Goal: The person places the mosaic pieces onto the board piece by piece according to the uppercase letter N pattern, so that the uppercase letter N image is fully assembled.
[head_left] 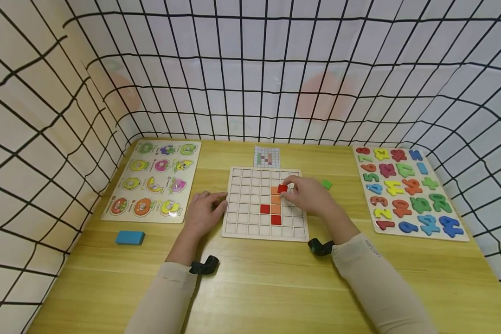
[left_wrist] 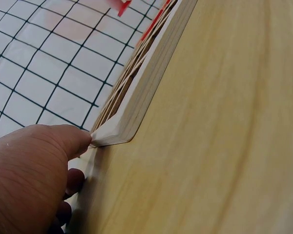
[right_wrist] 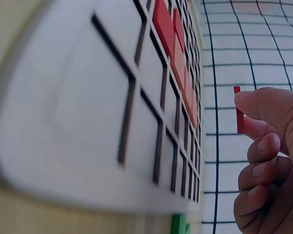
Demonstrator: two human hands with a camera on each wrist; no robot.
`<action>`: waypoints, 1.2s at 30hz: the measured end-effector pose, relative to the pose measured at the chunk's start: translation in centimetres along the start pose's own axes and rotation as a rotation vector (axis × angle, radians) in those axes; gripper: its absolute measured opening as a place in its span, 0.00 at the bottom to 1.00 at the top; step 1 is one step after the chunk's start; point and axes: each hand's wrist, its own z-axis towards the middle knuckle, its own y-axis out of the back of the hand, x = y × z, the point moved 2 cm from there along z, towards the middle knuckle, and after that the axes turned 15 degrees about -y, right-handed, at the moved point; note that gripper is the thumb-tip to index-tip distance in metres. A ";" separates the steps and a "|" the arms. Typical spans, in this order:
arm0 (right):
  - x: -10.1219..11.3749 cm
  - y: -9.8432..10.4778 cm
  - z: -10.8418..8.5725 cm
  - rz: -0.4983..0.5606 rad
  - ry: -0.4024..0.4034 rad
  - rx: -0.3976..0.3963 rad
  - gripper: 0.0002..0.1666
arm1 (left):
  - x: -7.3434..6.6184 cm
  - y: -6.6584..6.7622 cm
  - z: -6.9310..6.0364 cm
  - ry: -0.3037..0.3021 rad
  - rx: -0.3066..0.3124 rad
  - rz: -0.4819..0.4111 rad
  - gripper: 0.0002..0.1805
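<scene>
The wooden grid board [head_left: 246, 229] holds a column of orange tiles [head_left: 276, 208] and two red tiles [head_left: 265, 209], one left of the column and one at its near end. Above the board, my right hand [head_left: 311, 195] pinches another red tile [head_left: 282, 189] between thumb and finger; in the right wrist view that tile [right_wrist: 239, 109] is seen edge-on, clear of the grid. My left hand [head_left: 202, 212] touches the board's left edge with its fingers extended; in the left wrist view its thumb [left_wrist: 71, 140] rests at a corner of the board [left_wrist: 146, 92].
A small pattern card [head_left: 266, 157] lies behind the board. Green tiles [head_left: 326, 184] are to its right. A fruit puzzle [head_left: 150, 181] and blue block [head_left: 130, 238] lie at left, a number puzzle [head_left: 409, 195] at right. Black wire mesh [head_left: 242, 60] surrounds the table's back and sides.
</scene>
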 end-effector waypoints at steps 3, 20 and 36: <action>0.6 -0.8 -0.1 0.003 0.014 0.013 0.21 | 0.0 0.0 0.0 0.000 -0.002 0.003 0.18; 4.7 -4.8 0.6 -0.038 0.066 0.060 0.19 | 0.1 0.0 0.1 -0.001 0.000 0.007 0.19; 5.4 -5.2 0.9 -0.075 0.018 0.048 0.21 | -0.2 0.1 0.0 -0.005 -0.002 0.005 0.19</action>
